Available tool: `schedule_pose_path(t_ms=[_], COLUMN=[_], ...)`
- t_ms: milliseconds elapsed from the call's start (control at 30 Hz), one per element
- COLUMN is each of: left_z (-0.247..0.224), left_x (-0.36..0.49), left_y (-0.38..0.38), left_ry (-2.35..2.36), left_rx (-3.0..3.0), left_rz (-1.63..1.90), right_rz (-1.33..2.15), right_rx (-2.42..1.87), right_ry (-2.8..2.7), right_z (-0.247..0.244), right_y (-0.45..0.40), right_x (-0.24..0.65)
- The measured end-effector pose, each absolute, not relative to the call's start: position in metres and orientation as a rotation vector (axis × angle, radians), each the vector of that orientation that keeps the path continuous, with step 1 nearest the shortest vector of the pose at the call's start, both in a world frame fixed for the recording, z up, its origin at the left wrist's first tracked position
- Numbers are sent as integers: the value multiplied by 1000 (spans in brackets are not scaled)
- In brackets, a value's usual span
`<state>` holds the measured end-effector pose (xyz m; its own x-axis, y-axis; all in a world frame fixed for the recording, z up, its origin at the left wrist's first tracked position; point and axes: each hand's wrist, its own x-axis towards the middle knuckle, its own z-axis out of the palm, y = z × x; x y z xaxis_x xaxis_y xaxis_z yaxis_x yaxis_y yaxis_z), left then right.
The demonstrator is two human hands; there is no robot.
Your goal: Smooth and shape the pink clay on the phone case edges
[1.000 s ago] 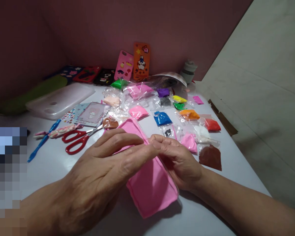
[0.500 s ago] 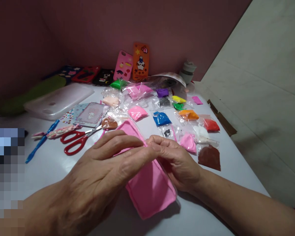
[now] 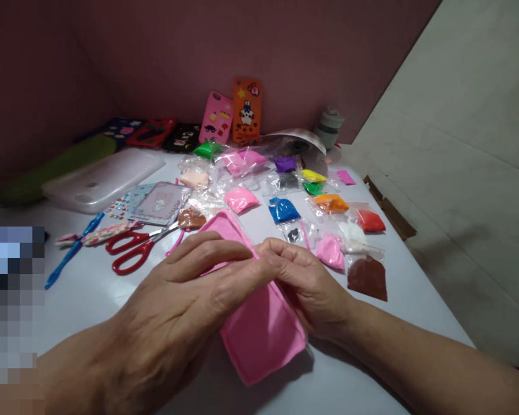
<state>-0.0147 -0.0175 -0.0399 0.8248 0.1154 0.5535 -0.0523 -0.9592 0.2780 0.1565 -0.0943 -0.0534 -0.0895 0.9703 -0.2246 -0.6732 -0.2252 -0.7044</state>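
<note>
A phone case point(image 3: 263, 331) covered inside with pink clay is tilted above the white table, its edge lined with a raised clay rim. My left hand point(image 3: 190, 294) reaches across its middle, with the thumb and fingers closed on the right-hand rim. From the right, my right hand point(image 3: 309, 282) pinches the same rim, its fingertips meeting the left thumb. The part of the case under my left hand is hidden. Red-handled scissors point(image 3: 132, 252) lie left of the case, close to a blue modelling tool point(image 3: 74, 251).
Several bags of coloured clay, such as a blue one point(image 3: 284, 210) and a brown one point(image 3: 367, 278), spread behind and right of the case. A clear phone case point(image 3: 106, 178) lies at the left. Decorated cases, including an orange one point(image 3: 247, 109), line the pink wall.
The pink case's near end has shifted slightly left. Both hands keep almost the same hold on its rim.
</note>
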Motion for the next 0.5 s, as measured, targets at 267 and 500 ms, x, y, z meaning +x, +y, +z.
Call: schedule_pose_path(t_ms=[267, 500], left_z=[-34, -26], left_x=[-15, -18], left_y=[-19, -20], left_ry=[218, 645], left_rx=[2721, 2565], left_rz=[908, 1184], right_rz=[1657, 1674], right_rx=[-750, -699], right_ry=[-496, -418], right_z=[-54, -55], right_y=[-93, -90], right_x=[158, 160])
